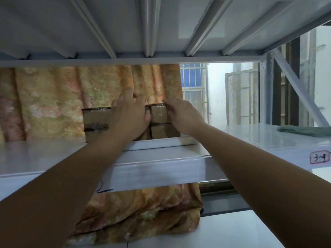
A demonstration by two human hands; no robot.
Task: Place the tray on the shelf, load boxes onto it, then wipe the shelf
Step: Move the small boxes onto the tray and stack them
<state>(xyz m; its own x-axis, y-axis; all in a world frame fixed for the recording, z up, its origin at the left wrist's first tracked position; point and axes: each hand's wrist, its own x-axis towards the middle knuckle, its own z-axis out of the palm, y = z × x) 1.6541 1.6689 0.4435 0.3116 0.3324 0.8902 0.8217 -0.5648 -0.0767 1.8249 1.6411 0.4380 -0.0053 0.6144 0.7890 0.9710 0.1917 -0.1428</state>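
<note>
Several brown taped cardboard boxes stand stacked in a white tray [161,143] on the white shelf [44,156]. My left hand [131,111] reaches over the middle of the stack, its fingers curled over the top of a box that it hides and its thumb against the front. My right hand [180,113] grips the upper right box [158,113] from its right side, fingertips on its top edge. A second box [163,131] sits right under that one, and two more boxes [95,120] stand stacked at the left.
A green cloth [306,131] lies on the shelf at the far right. An orange flowered curtain [53,101] hangs behind the shelf and spills onto the level below. The upper shelf's ribbed underside [143,29] is close overhead. A diagonal brace [293,85] crosses the right end.
</note>
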